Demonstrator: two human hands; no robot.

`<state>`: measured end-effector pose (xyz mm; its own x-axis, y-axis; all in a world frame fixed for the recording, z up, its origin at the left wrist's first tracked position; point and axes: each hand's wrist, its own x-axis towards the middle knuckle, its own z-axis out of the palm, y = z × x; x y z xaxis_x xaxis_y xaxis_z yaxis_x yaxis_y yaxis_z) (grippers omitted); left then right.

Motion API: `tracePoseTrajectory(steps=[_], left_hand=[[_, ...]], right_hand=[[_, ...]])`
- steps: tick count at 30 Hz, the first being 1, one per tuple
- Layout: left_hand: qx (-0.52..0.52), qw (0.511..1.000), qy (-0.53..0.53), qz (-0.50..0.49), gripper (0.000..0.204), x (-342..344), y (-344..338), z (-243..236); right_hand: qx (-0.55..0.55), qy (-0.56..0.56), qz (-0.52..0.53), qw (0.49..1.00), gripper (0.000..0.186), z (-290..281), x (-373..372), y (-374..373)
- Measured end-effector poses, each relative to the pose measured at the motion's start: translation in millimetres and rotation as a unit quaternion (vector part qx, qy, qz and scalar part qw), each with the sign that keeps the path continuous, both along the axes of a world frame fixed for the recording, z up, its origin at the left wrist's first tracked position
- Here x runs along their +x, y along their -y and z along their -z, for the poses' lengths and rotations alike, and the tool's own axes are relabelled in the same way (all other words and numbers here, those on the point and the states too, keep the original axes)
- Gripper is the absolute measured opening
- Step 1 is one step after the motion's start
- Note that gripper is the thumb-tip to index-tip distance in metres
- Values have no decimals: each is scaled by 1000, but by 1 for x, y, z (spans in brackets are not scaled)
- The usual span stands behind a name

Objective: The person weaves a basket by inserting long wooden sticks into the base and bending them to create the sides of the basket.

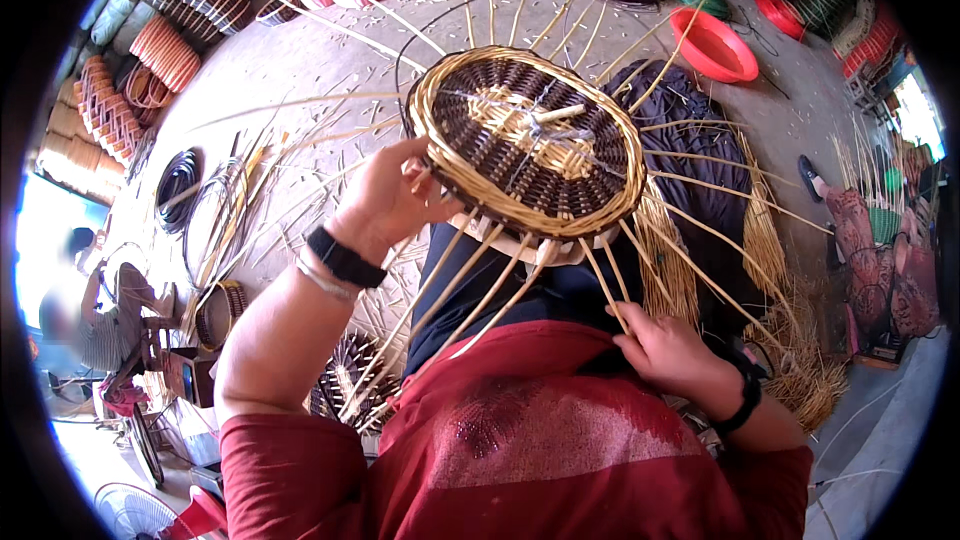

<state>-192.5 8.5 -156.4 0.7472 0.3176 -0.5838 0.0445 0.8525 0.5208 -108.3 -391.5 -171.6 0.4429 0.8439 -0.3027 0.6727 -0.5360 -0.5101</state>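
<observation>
An oval woven basket base (pixel 600 195) rests tilted over my lap, with a pale wicker rim and a dark brown weave inside. Long pale stakes radiate from its edge all round. My left hand (pixel 385 195) is closed at the base's left edge, its fingertips partly hidden beneath the rim. A thin dark strand (pixel 403 50) loops up from near that hand and arcs behind the far side. Below the near right edge, my right hand (pixel 668 348) pinches a pale wicker stake (pixel 606 285). Short pale pieces lie across the middle of the base.
Bundles of straw-coloured cane (pixel 765 225) and dark cloth (pixel 690 140) lie to the right. A red basin (pixel 715 45) stands farther back. Coiled dark strands (pixel 178 180) and loose canes cover the left floor. Stacked baskets (pixel 165 50) line the far left. Other people sit at both sides.
</observation>
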Motion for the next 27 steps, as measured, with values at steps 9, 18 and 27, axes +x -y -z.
tracePoseTrajectory(steps=[9,18,27], left_hand=[[67,996,2,66,16,-22,33,-4],[270,952,99,107,44,-29,51,23],[320,942,49,90,50,-27,54,21]], right_hand=[[54,52,-144,987,34,-176,81,-80],[149,-382,82,909,28,-70,134,-353],[152,-479,133,854,30,-50,138,-405]])
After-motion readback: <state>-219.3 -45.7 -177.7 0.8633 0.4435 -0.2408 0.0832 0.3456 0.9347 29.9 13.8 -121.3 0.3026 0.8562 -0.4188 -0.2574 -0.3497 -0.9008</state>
